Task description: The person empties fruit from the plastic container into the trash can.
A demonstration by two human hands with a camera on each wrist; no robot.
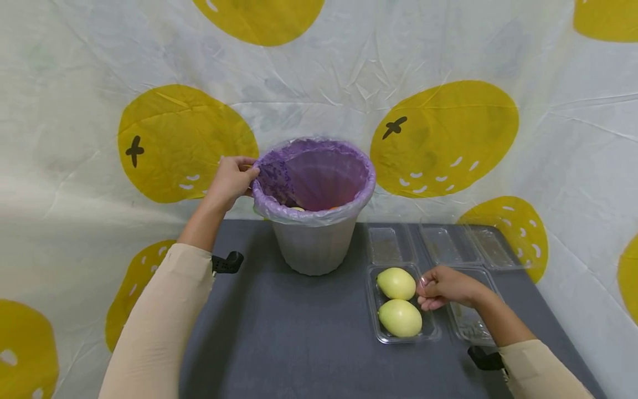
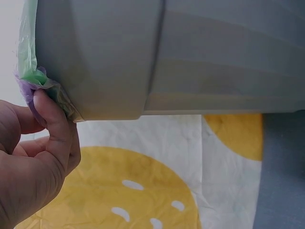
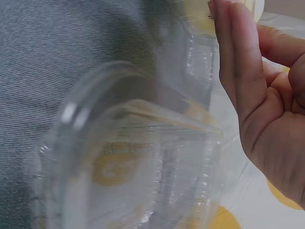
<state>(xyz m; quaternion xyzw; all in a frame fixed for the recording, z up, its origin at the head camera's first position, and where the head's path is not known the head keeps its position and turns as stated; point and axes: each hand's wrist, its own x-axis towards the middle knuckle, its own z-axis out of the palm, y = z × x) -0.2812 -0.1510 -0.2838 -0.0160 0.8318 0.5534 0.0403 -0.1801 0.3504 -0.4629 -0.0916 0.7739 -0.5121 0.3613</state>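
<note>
My left hand [image 1: 233,180] pinches the lined rim of a pale waste bin [image 1: 315,249]. In the left wrist view, the thumb and fingers of the left hand [image 2: 45,148] hold the edge of the purple bag liner [image 2: 28,88]. Low inside the bin, bits of yellow and orange show. My right hand [image 1: 446,288] pinches the right edge of a clear plastic container [image 1: 381,335]. Two pale yellow-green oval fruits, a far one [image 1: 396,284] and a near one [image 1: 400,318], lie in it. The right wrist view shows the right hand [image 3: 267,90] beside a fruit [image 3: 198,12].
Several other clear plastic containers stand at the right, one behind the fruits [image 1: 391,244], another [image 1: 451,244] farther right and one [image 1: 471,321] under the right forearm. The dark grey table [image 1: 299,338] backs onto a white cloth with yellow fruit prints [image 1: 443,138].
</note>
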